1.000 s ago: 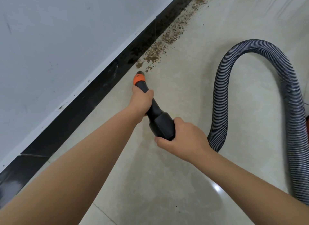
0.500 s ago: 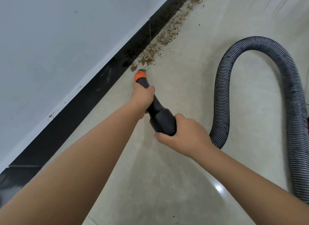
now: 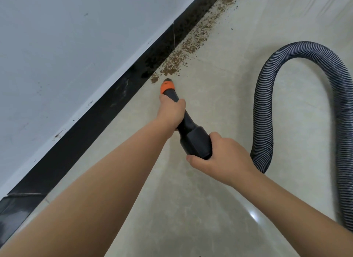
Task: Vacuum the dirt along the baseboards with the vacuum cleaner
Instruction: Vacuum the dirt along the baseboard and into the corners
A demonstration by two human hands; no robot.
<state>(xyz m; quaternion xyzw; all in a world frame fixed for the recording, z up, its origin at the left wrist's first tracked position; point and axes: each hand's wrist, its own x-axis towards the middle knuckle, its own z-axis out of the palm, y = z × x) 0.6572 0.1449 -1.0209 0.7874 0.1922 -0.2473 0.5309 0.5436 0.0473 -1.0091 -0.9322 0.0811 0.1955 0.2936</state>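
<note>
Head view shows each grip clamped on the vacuum nozzle point(image 3: 188, 129): the left hand point(image 3: 172, 114) curls round its narrow black neck just behind the orange tip point(image 3: 167, 86), and the right hand point(image 3: 217, 158) wraps the wide rear collar where the ribbed hose point(image 3: 264, 107) joins. The tip points at the near end of the dirt point(image 3: 183, 56), a brown crumbly band lying on the tiled floor point(image 3: 219, 107) against the black baseboard point(image 3: 91, 113) below the white wall point(image 3: 66, 46). Compared with a second ago, the tip has crept forward along the baseboard and the small loose patch that lay just ahead of it is mostly gone, leaving one clump beside the tip, toward the baseboard. That suggests suction is working and the sweep is advancing, yet most of the band reaches on to the top edge of the view, so the job looks early. The hose loops away over the floor on the right.
</note>
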